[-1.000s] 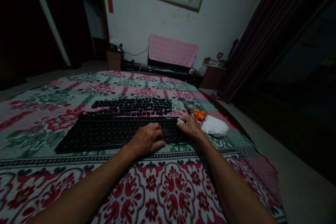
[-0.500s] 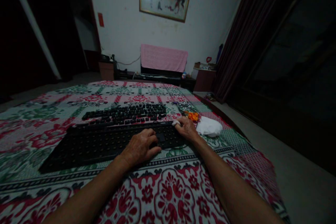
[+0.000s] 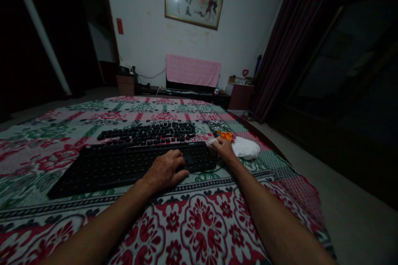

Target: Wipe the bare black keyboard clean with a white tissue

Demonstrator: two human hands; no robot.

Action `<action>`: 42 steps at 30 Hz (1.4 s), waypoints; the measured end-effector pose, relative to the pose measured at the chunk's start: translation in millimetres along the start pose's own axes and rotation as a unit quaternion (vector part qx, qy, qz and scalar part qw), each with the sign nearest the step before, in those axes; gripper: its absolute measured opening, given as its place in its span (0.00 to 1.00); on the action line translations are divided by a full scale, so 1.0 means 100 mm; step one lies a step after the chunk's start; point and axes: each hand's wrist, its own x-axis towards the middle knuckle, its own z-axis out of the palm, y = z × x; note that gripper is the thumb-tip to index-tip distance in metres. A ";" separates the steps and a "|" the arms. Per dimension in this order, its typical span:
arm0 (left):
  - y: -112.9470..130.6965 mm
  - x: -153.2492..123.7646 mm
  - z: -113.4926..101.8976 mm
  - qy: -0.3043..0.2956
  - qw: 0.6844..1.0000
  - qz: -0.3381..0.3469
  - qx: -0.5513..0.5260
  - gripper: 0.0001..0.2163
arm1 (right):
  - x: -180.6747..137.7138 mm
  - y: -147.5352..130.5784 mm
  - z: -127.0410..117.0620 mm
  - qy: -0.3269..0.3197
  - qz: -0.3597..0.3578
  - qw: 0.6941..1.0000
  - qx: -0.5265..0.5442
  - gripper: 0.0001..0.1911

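A black keyboard (image 3: pixel 124 169) with its keycaps off lies at a slant on the patterned bedspread, rows of small stubs showing. My left hand (image 3: pixel 166 169) rests on its near side, palm down, fingers bent over the surface and thumb apart. At the keyboard's right end, my right hand (image 3: pixel 223 150) pinches a crumpled white tissue (image 3: pixel 212 143). Loose black keycaps (image 3: pixel 152 132) are spread in rows just beyond the keyboard. To the right of my right hand lies a white bag or wad of tissue (image 3: pixel 247 149); which one, I cannot tell.
An orange object (image 3: pixel 226 136) and dark cables (image 3: pixel 214 125) lie past my right hand. The bedspread (image 3: pixel 199 223) reaches the bed's edge at right. Beyond the bed, a pink towel (image 3: pixel 193 69) drapes over a screen between low cabinets (image 3: pixel 241 95). The room is dim.
My right hand has shifted slightly right with the tissue, off the keyboard's top towards its right edge. My left hand stays on the keyboard. The view has tipped slightly.
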 end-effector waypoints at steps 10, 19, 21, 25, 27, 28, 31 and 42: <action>-0.01 0.00 0.02 0.005 1.000 0.006 0.007 0.11 | -0.04 -0.15 0.01 -0.036 -0.095 0.989 -0.106 0.11; -0.01 0.00 0.01 0.005 1.000 0.015 0.015 0.11 | -0.08 -0.21 0.00 -0.043 -0.087 0.985 -0.144 0.11; -0.01 0.01 0.02 0.008 1.000 0.017 0.017 0.11 | -0.08 -0.20 0.02 -0.021 -0.097 0.986 -0.137 0.11; -0.01 0.01 0.02 0.005 1.000 0.016 0.020 0.12 | -0.08 -0.19 0.06 -0.014 -0.114 0.984 -0.140 0.10; -0.01 0.01 0.01 0.003 1.000 0.016 0.020 0.12 | -0.08 -0.18 0.06 -0.022 -0.116 0.982 -0.145 0.09; -0.01 0.01 0.01 0.003 1.000 0.017 0.020 0.12 | -0.08 -0.18 0.06 -0.025 -0.117 0.982 -0.149 0.09; 0.00 0.01 -0.01 0.004 1.000 0.018 0.019 0.12 | -0.08 -0.15 0.05 -0.037 -0.117 0.981 -0.150 0.09; 0.01 0.01 0.00 0.005 1.000 0.016 0.017 0.11 | -0.14 -0.07 0.04 -0.052 -0.124 0.986 -0.102 0.08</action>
